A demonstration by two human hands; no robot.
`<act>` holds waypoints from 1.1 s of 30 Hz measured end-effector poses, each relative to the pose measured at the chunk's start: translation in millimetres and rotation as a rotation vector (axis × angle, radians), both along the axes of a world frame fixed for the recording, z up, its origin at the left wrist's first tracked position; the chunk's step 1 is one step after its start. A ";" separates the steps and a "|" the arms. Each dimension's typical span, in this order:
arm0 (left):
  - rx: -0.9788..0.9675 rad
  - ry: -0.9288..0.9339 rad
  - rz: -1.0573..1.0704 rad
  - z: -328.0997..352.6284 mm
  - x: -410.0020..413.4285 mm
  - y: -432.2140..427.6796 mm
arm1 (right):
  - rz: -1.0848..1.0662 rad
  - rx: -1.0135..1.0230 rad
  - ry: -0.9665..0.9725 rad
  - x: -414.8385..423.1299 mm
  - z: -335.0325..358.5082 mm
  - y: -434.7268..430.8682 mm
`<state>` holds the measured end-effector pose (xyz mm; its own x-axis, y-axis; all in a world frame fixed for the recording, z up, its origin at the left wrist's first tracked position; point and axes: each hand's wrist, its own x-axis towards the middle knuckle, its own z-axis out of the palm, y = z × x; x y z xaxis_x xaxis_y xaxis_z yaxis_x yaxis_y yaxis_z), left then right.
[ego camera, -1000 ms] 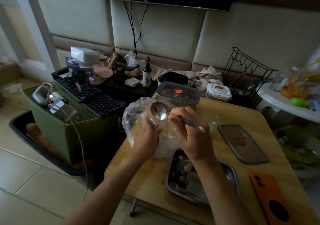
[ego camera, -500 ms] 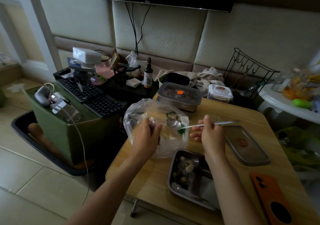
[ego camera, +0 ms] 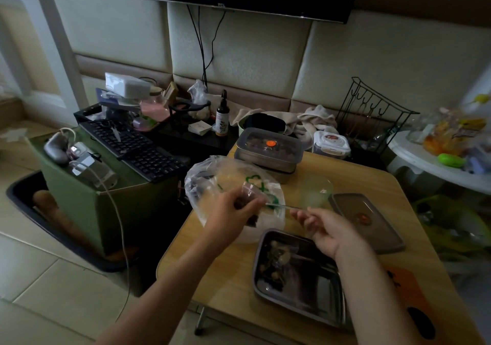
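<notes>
A clear plastic bag point(ego camera: 212, 174) with a green mark stands open at the left edge of the wooden table point(ego camera: 233, 273). My left hand point(ego camera: 228, 211) grips the bag's near rim. My right hand point(ego camera: 326, 230) pinches the handle of a metal spoon point(ego camera: 284, 206), whose bowl reaches into the bag behind my left hand and is hidden. Below my hands lies an open steel tray point(ego camera: 300, 275) with dark food scraps at its left end.
A grey lid point(ego camera: 369, 219) lies right of the bag, a clear glass bowl point(ego camera: 316, 187) behind it. A lidded steel box point(ego camera: 268, 150) stands at the table's far edge. An orange phone point(ego camera: 414, 304) lies at the right front. Keyboards point(ego camera: 138, 148) and clutter sit to the left.
The spoon has gone from held upright above the bag to lying level with its bowl pushed down inside the bag. My right hand has dropped and drawn back to the right.
</notes>
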<state>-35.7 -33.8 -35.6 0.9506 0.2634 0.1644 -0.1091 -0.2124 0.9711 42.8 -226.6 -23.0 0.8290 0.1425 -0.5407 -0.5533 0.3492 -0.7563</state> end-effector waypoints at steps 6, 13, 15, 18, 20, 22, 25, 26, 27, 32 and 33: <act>-0.126 0.021 -0.049 1.4 0.4 -4.5 | 0.139 -0.314 -0.359 -12.3 1.9 7.5; -0.063 -0.013 -0.102 5.9 -2.4 -9.1 | 0.343 -0.487 -0.748 -29.4 11.0 22.9; -0.067 -0.006 -0.104 8.4 -3.9 -9.7 | 0.301 -0.563 -0.838 -28.8 10.3 21.3; -0.070 0.020 -0.118 11.0 -5.1 -8.8 | 0.233 -0.753 -1.020 -30.3 11.8 21.8; -0.078 0.038 -0.126 10.7 -5.3 -8.0 | 0.197 -0.807 -1.080 -34.4 13.1 25.6; -0.112 0.049 -0.115 11.2 -6.2 -8.1 | 0.202 -0.738 -1.065 -37.4 14.2 28.4; -0.113 0.063 -0.067 12.2 -6.4 -8.7 | 0.290 -0.618 -0.945 -37.6 14.3 30.1; -0.101 0.066 -0.060 12.8 -6.7 -8.9 | 0.299 -0.645 -0.938 -36.2 12.9 29.5; -0.093 0.064 -0.062 12.9 -6.7 -8.8 | 0.292 -0.685 -0.949 -35.1 11.6 28.4; -0.046 0.071 -0.111 16.5 -10.5 -7.8 | 0.162 -0.729 -1.052 -34.9 11.1 26.8; -0.067 0.070 -0.130 17.8 -11.7 -7.4 | 0.149 -0.721 -1.060 -35.9 11.4 27.9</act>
<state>-47.4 -41.3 -17.9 0.9858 0.1460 0.0830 -0.0633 -0.1351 0.9888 6.9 -198.7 -11.6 0.9001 0.2230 0.3742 0.4311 -0.3320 -0.8390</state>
